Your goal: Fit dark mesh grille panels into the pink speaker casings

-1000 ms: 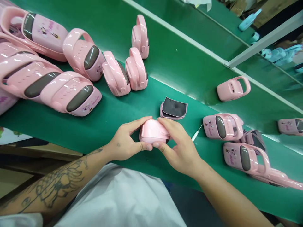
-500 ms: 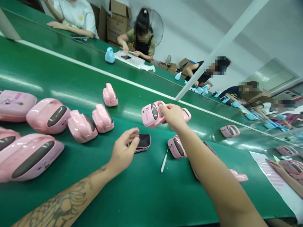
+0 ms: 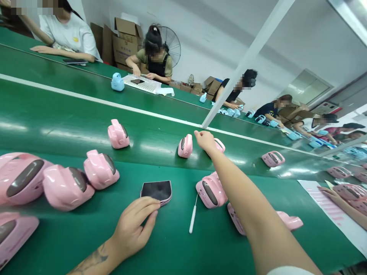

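My left hand (image 3: pixel 136 225) has its fingertips at the near edge of a small stack of thin dark panels (image 3: pixel 157 190); the thumb sits slightly apart below the fingers, and no firm grip shows. Farther off, my right hand (image 3: pixel 205 140) is over the belt with its fingers curled together and nothing visible in them. Just left of it stands a pink housing (image 3: pixel 185 146) with a dark window. Another pink handled housing (image 3: pixel 219 145) is partly hidden behind the right hand. A white-handled, thin-shafted tool (image 3: pixel 193 219) lies beside a pink housing (image 3: pixel 211 190) on the green table.
Several pink housings (image 3: pixel 67 187) crowd the left side, with one (image 3: pixel 118 134) on the belt (image 3: pixel 155 133). More lie under my right forearm. A white post (image 3: pixel 229 89) rises from the belt's far edge. Co-workers sit opposite; another person's hand (image 3: pixel 332 195) rests at right.
My right hand has let go of the pink housing, which now stands on the belt. My left hand has come down to the near edge of the dark panels. The view has shifted.
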The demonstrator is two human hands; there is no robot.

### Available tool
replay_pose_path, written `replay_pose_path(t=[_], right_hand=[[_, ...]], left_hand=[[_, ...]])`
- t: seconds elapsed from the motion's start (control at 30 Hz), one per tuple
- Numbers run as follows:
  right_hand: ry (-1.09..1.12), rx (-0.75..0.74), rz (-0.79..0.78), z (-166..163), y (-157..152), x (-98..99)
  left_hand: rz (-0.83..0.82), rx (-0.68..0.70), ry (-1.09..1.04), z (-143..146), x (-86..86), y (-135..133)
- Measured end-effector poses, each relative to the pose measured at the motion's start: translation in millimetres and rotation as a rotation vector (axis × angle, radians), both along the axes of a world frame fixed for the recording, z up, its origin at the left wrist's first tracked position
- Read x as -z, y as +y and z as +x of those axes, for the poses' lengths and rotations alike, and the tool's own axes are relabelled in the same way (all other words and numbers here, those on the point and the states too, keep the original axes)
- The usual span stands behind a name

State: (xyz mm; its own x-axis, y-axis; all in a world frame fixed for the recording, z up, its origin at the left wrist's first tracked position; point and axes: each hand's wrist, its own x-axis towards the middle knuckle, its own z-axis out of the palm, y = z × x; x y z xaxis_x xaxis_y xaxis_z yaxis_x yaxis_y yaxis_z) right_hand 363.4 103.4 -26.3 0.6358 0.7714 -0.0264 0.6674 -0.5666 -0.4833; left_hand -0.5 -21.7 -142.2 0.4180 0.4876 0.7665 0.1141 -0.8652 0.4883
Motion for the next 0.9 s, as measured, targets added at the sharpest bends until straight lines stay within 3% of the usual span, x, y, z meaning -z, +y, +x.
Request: replay_pose_path(t=[0.2,0.3,0.4,0.53,0.63,0.77,0.83,0.9], right_hand=[[-0.091,0.221,-0.002,59,-40,-14.1],[-0.014,0.197,-0.012,65,-59,-24.7],[0.032,0.114,0.066,54,-77,-51.2],[0.099,-0.057,0.235,10,-112,-96.6],[0.218,-0.2,0.323,-48,-145,-109.2],[0.591,-0.406,0.307,-131,-173,-87.2],[0.848,-0.506,0.334,-157,-174,-70.0],[0.839,-0.554,0.365,-165,-168,-52.9]], left_hand=[[0.012,-0.02,0.001,-3,-0.1,4],[0.003,-0.024,-0.011,-3,0.0,4],[-0.009,-0.037,-0.026,-4,-0.4,3],[-0.064,-0.109,-0.002,-3,-9.9,-3],[-0.198,-0.176,0.108,0,-24.6,-12],[-0.379,-0.216,0.218,2,-43.2,-20],[-0.407,-0.278,0.128,-2,-48.7,-16],[-0.469,-0.324,-0.009,-8,-51.1,-7]])
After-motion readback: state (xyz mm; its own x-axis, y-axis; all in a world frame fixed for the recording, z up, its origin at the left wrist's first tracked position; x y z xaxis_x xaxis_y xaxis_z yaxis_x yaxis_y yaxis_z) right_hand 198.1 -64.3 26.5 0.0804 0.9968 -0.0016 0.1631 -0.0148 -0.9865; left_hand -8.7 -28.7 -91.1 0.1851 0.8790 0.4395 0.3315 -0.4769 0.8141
